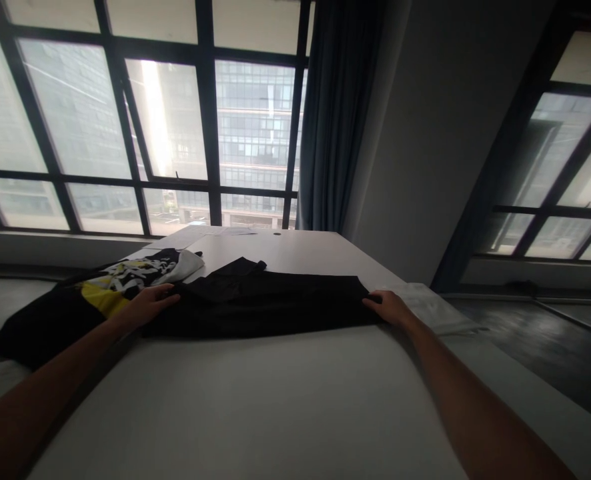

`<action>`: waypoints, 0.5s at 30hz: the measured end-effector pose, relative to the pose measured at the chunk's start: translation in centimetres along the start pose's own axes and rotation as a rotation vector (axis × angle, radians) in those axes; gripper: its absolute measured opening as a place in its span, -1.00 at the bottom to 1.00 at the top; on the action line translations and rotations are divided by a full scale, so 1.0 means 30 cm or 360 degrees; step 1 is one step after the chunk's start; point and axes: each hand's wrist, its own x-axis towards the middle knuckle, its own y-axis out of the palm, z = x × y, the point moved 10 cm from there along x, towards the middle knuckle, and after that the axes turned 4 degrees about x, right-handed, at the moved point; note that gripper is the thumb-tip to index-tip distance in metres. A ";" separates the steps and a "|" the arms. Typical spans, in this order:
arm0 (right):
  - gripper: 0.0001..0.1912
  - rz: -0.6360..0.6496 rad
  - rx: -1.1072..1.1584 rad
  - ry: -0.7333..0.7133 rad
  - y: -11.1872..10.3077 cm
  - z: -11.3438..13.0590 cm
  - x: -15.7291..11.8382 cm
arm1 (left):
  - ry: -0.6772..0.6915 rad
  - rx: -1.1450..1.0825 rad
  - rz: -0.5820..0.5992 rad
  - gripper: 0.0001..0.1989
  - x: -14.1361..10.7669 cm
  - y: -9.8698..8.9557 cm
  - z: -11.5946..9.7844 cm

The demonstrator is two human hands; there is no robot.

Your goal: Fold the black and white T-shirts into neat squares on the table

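Observation:
A pair of black trousers [285, 303], seemingly folded lengthwise, lies stretched from left to right across the white table [255, 407]. At its left end my left hand [148, 305] is closed on the cloth's edge, thumb and fingers together. The far right end is pinched by my right hand [390, 308], fingertips on the hem corner. A pointed part of the cloth with a small tab sticks out on the far side. Beside my left forearm lies a black garment with a yellow and white print [120, 280].
White cloth [438, 307] lies at the table's right edge, past my right hand. Papers [235, 231] rest at the far end, near a round dark hole [277, 234]. Beyond stand large windows [165, 120], a dark curtain [333, 120] and a wall column [415, 133].

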 end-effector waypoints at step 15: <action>-0.45 0.0610 -0.0014 0.0258 -0.081 -0.082 -0.113 | -0.0382 -0.0200 0.0449 -0.53 -0.075 0.094 -0.014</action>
